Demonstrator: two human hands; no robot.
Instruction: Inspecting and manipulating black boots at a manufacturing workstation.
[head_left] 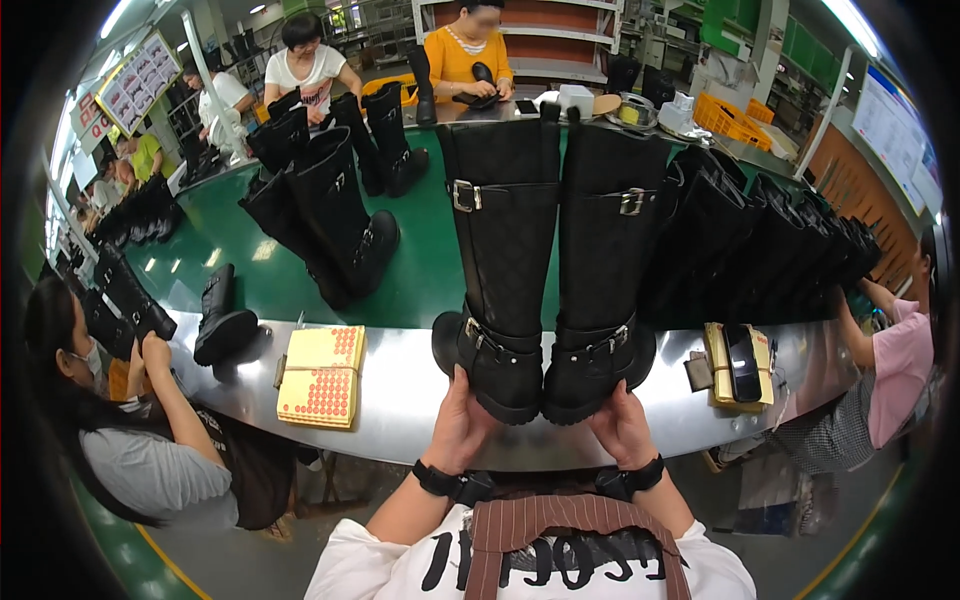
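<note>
A pair of tall black boots stands upright side by side in front of me, heels towards me. Silver buckles show at the top and ankle of each. My left hand (462,420) is closed around the heel and sole of the left boot (505,250). The lower part of the right boot (605,260) is gripped the same way by my right hand (622,425). Both thumbs lie on the near sides; the fingers under the soles are mostly hidden.
A yellow card stack with red round stickers (320,380) lies left on the metal edge (400,390). Another stack, with a black phone (742,365) on it, lies right. More boots (335,210) stand on the green table (430,260). Co-workers sit on both sides and opposite.
</note>
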